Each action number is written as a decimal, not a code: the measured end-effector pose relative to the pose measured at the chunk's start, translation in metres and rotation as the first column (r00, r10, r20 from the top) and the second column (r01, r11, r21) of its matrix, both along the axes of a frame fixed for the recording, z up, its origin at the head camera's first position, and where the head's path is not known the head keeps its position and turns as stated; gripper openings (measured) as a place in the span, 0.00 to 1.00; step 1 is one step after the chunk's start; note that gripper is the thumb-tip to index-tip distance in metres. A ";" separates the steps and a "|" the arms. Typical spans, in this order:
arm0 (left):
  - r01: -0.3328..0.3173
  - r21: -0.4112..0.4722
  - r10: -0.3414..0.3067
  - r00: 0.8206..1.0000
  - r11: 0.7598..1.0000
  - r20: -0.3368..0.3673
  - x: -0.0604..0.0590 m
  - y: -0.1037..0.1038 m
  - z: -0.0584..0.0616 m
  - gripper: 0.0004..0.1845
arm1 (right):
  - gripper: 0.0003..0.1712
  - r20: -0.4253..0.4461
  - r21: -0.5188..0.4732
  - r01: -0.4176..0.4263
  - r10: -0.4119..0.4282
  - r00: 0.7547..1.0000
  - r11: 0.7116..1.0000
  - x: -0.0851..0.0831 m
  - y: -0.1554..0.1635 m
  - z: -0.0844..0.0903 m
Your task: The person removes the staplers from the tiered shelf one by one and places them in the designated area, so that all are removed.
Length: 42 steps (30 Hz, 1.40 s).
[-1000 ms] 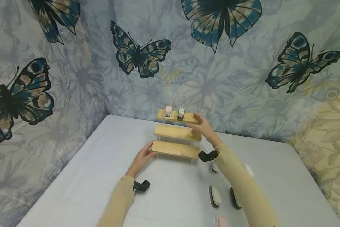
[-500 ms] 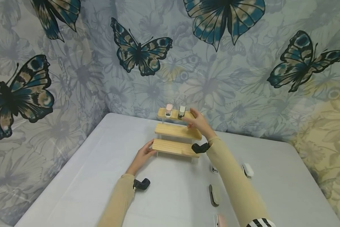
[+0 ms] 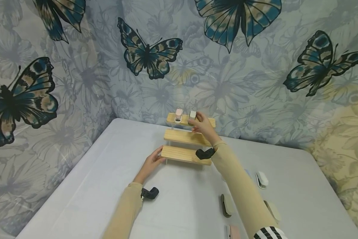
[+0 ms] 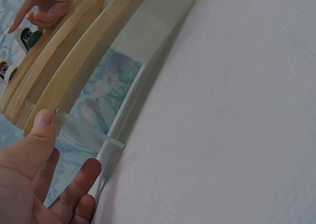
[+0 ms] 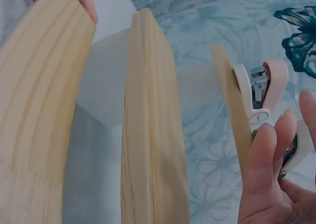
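Note:
A three-tier stand has wooden shelves on clear supports. My left hand (image 3: 151,162) grips the left end of its lowest shelf (image 3: 184,155), with the thumb at the front edge. On the top shelf (image 3: 210,122), a small pale green stapler (image 3: 192,115) stands to the right of a pink and white stapler (image 3: 179,115). My right hand (image 3: 204,127) reaches over the middle shelf (image 3: 181,136) and pinches the green stapler from its right side. In the right wrist view, my right fingers (image 5: 261,145) partly cover that stapler.
More staplers lie on the white table (image 3: 92,192) to the right: a white one (image 3: 261,179), a pale green one (image 3: 226,205), another pale one (image 3: 273,210) partly behind my right sleeve, and a pink one (image 3: 234,231) at the lower edge. Butterfly-patterned cloth (image 3: 155,96) hangs behind the stand.
My right hand has moved left from the top shelf's right end to the green stapler. My left hand keeps its place. The right forearm's shift uncovers the white stapler on the table.

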State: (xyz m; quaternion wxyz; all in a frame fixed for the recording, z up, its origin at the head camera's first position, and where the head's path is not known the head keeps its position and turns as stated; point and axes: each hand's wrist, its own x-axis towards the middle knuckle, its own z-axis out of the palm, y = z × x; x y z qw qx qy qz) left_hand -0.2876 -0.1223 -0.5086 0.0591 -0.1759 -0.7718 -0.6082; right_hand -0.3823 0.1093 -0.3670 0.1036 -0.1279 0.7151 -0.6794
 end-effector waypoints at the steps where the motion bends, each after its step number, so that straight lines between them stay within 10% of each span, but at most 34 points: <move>1: -0.002 -0.002 0.002 1.000 1.000 0.004 0.000 0.000 0.000 0.30 | 0.46 0.000 -0.001 -0.004 0.004 1.000 1.000 0.000 0.000 0.000; 25: 0.025 0.029 -0.025 1.000 0.999 0.005 0.000 0.007 -0.001 0.29 | 0.37 -0.220 -0.019 0.066 -0.068 0.973 0.998 0.000 0.017 -0.024; 42: -0.010 -0.015 0.010 1.000 1.000 0.025 0.000 0.001 0.000 0.30 | 0.40 -0.151 -0.049 0.163 -0.168 0.974 0.985 0.014 0.013 -0.021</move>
